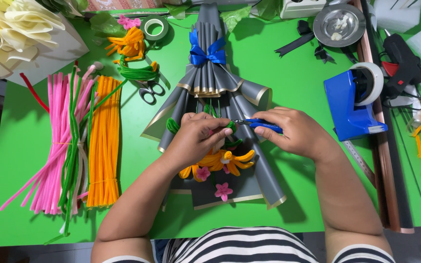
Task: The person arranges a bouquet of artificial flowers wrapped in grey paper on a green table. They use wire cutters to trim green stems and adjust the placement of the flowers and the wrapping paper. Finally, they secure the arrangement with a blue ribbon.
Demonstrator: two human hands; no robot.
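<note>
A grey-wrapped pipe-cleaner bouquet [220, 122] lies mid-table, its blue bow [206, 52] toward the far edge. The left hand [198, 136] pinches its green stems; the right hand [293, 129] grips blue-handled pliers [261, 125]. Pink, green and orange pipe cleaners [81, 146] line the green table's [298, 87] left edge.

Both forearms are bare from the elbows down to the left hand [198, 134] and right hand [293, 131]; the person wears a short-sleeved top [239, 246] with black and white horizontal stripes
</note>
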